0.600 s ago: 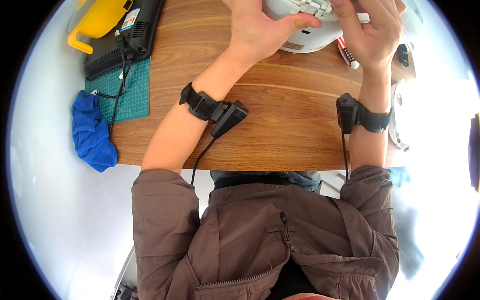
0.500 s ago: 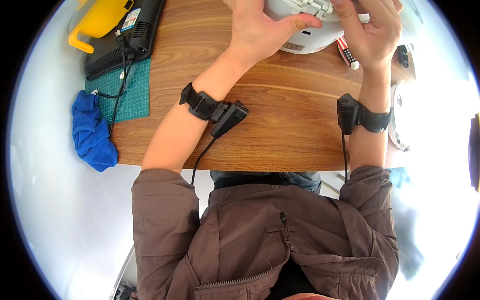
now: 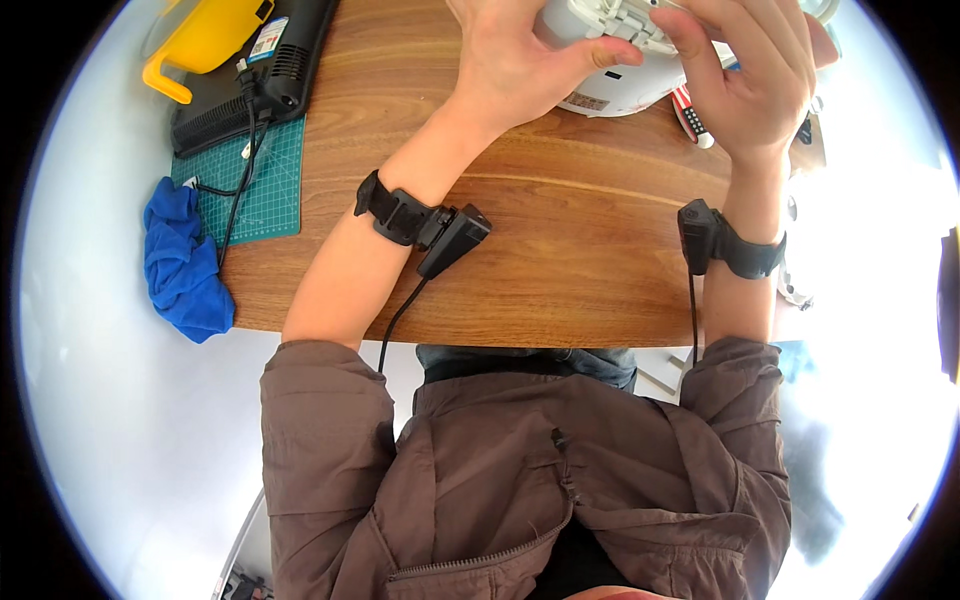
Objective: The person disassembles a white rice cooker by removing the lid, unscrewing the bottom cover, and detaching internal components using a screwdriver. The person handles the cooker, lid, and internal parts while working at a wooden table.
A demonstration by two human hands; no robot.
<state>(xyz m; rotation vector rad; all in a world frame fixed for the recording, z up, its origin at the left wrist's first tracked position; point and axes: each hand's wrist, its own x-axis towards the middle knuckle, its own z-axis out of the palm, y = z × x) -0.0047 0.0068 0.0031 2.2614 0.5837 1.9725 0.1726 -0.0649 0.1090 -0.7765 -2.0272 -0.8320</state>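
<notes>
At the top edge stands a white rounded appliance [image 3: 640,88] with a hinge-like white fitting [image 3: 625,18] on its near side; its upper part is cut off. My left hand [image 3: 515,60] grips its left side, thumb laid along the body just below the fitting. The left fingers run out of the picture. My right hand [image 3: 755,75] is bent over the fitting's right end, thumb and forefinger close together there. Whatever lies between those fingertips is too small to make out. Under the right hand, a red, white and black patterned object [image 3: 690,118] rests against the appliance.
At the left, a black device [image 3: 290,75] with a coiled cord lies by a yellow handled container [image 3: 205,45]. Below are a green cutting mat [image 3: 270,200] and a blue cloth [image 3: 187,265]. A white round object [image 3: 793,270] sits at the right table edge, washed out by glare.
My right hand has shifted slightly right and toward me, its fingers spread a little wider. My left hand stays on the appliance, almost unmoved.
</notes>
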